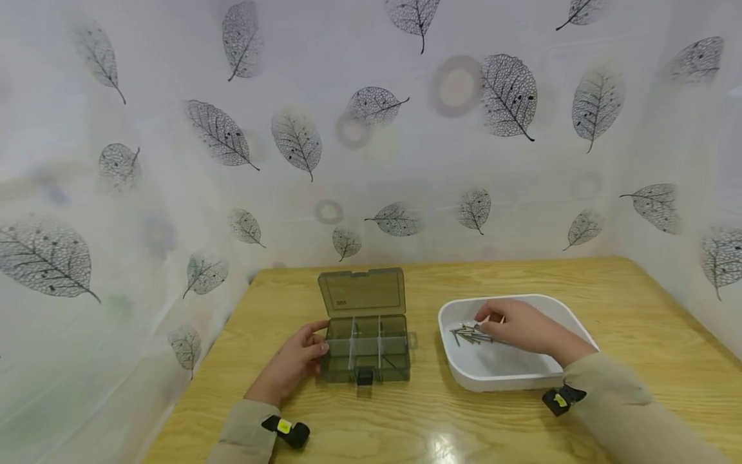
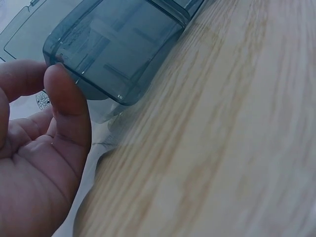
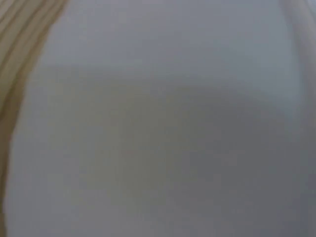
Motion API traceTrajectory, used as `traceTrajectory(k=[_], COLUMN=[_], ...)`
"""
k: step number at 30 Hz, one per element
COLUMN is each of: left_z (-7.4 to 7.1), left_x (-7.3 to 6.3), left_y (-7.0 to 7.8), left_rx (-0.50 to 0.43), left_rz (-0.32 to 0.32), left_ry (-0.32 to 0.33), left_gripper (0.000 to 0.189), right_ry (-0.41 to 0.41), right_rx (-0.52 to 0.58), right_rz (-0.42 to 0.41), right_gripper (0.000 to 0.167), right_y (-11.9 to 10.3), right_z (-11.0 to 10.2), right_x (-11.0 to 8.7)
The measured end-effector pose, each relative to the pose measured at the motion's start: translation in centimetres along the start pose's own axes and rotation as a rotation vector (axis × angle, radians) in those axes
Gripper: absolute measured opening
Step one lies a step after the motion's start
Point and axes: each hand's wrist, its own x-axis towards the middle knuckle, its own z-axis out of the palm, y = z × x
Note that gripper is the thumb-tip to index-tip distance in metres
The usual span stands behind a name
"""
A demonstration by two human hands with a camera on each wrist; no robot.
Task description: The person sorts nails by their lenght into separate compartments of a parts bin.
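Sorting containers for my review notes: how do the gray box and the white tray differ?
The box is see-through gray; the tray is opaque white.
The box has a raised lid; the tray shows none.
Dividers split the box into compartments; the tray is one undivided space.
The box looks smaller than the tray.
Both rest on the wooden table.

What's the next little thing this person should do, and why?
Probably pinch one of the thin metal fasteners with the right hand and lift it: that hand is right at the pile in the white tray, while the left hand holds the side of the compartment box, whose lid stands open. Whether the right hand already holds one is unclear.
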Motion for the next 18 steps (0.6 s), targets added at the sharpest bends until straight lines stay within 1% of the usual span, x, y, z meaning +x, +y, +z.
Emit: traceTrajectory(k=[2,6,14,18], left_z=[0.0,0.0,0.0,0.2], left_x=[0.0,0.1,-0.1,-0.2], left_y=[-0.1,-0.1,0.2,0.5], left_rx=[0.000,0.003,0.004,0.001], left_rz=[-0.001,0.001,-0.009,-0.006], left_ry=[-0.002,-0.006,-0.006,-0.005], left_gripper=[0.057,0.057,0.059,0.059], right_ry=[0.005,0.000,-0.056,-0.061], right_rx=[-0.024,-0.071,-0.071,-0.084], right_rz=[-0.018,-0.030,-0.014,0.011], right_gripper=[0.019,0.017,0.010,0.013], right_y=[1.0,2.5,3.5,4.0], right_z=[-0.1,-0.2,-0.4,0.1], right_x=[-0.3,-0.9,-1.8,-1.9])
